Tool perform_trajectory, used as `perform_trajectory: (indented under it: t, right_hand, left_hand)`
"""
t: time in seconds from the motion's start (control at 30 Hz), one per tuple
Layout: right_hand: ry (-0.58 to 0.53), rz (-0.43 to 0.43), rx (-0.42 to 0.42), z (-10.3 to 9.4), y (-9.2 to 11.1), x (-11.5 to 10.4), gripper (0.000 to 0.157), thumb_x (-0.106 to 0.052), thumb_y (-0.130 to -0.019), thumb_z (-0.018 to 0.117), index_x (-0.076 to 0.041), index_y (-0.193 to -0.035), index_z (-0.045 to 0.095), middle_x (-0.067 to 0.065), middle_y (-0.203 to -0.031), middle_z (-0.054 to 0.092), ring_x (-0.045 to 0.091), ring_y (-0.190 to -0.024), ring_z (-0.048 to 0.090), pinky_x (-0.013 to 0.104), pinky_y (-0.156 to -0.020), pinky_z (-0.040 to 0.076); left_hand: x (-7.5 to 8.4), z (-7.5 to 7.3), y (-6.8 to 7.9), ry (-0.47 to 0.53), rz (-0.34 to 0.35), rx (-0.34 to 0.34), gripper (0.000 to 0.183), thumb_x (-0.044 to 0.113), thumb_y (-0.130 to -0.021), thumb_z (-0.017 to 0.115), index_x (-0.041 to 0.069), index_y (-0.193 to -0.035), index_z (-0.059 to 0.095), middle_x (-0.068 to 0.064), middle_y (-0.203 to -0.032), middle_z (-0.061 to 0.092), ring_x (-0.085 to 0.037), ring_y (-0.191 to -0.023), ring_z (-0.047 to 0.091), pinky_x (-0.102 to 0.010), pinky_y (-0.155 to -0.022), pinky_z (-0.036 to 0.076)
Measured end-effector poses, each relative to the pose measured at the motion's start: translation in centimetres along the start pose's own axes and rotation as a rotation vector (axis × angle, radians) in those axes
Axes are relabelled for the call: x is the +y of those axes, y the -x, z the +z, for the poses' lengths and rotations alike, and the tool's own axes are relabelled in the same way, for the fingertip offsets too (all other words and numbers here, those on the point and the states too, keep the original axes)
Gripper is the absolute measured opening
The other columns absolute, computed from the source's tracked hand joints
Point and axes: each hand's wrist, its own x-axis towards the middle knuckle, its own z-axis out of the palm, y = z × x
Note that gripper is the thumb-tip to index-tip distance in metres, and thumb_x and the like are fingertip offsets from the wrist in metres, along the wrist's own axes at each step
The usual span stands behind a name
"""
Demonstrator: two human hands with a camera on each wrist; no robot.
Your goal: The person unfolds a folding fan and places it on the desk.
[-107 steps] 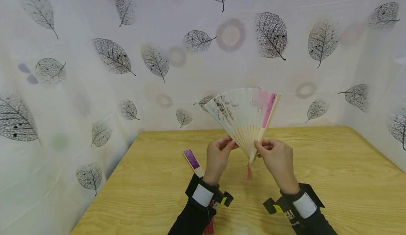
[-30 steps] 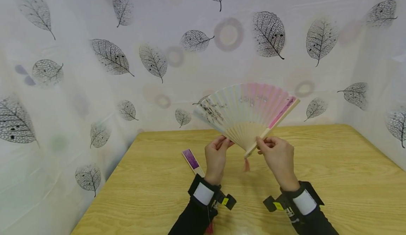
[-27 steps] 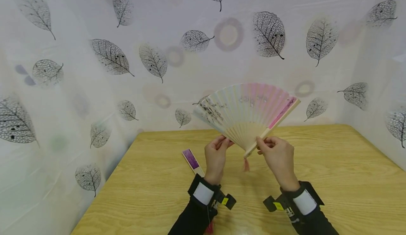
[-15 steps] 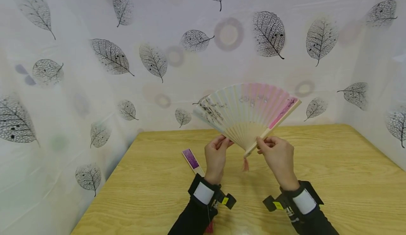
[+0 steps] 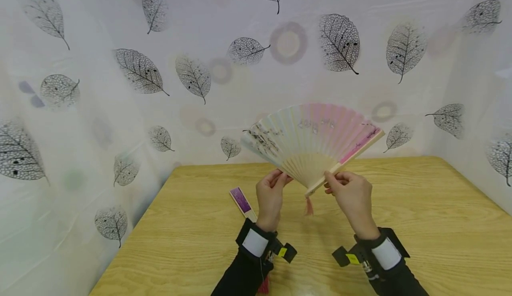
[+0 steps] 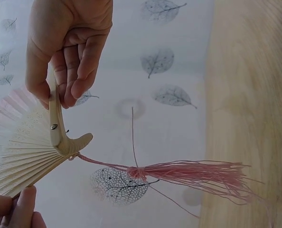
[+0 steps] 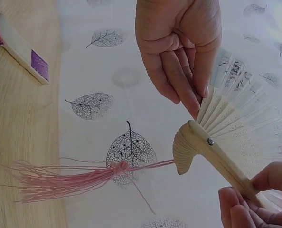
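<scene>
A folding fan point(image 5: 312, 140) with a pale blue to pink leaf and light wooden ribs is held spread above the table. My left hand point(image 5: 269, 200) pinches its left outer ribs between thumb and fingers. My right hand point(image 5: 353, 198) pinches the wooden guard stick on the right. In the wrist views, the rivet shows near the fan's curved ribbed foot, where a pink tassel point(image 6: 193, 176) hangs. A second fan point(image 5: 242, 202), folded and with a purple panel, lies on the table behind my left wrist, which hides its middle.
The wooden table point(image 5: 180, 225) reaches back to a pale curtain point(image 5: 224, 16) printed with leaves, which also hangs along both sides. A red tassel point(image 5: 263, 286) shows beside my left sleeve, and the folded fan point(image 7: 24, 50) is partly visible in the right wrist view.
Since the earliest frame, the fan has spread much wider, its right guard stick swinging out to the right. In the last half second it has widened slightly more, with both hands drawing a little apart.
</scene>
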Motion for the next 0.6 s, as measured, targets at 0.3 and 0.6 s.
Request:
perform_trajectory:
  t: [0.3, 0.6]
  right_hand:
    - [-0.022, 0.048, -0.017, -0.12, -0.11, 0.02, 0.043, -0.044, -0.081, 0.057, -0.003, -0.074, 0.068, 0.012, -0.069, 0.068, 0.007, -0.052, 0.059, 0.021, -0.039, 0.041]
    - [-0.04, 0.044, -0.021, -0.19, -0.08, -0.15, 0.044, -0.044, -0.081, 0.057, -0.002, -0.076, 0.068, 0.011, -0.068, 0.068, 0.007, -0.053, 0.059, 0.019, -0.041, 0.044]
  left_hand:
    - [0.04, 0.01, -0.18, 0.067, 0.012, 0.007, 0.024, 0.006, -0.084, 0.055, -0.01, -0.102, 0.06, -0.027, -0.097, 0.063, -0.023, -0.082, 0.063, -0.031, -0.079, 0.053]
    - [-0.07, 0.02, -0.23, 0.075, 0.005, 0.012, 0.025, 0.005, -0.084, 0.054, -0.011, -0.103, 0.059, -0.028, -0.098, 0.062, -0.023, -0.083, 0.063, -0.03, -0.078, 0.053]
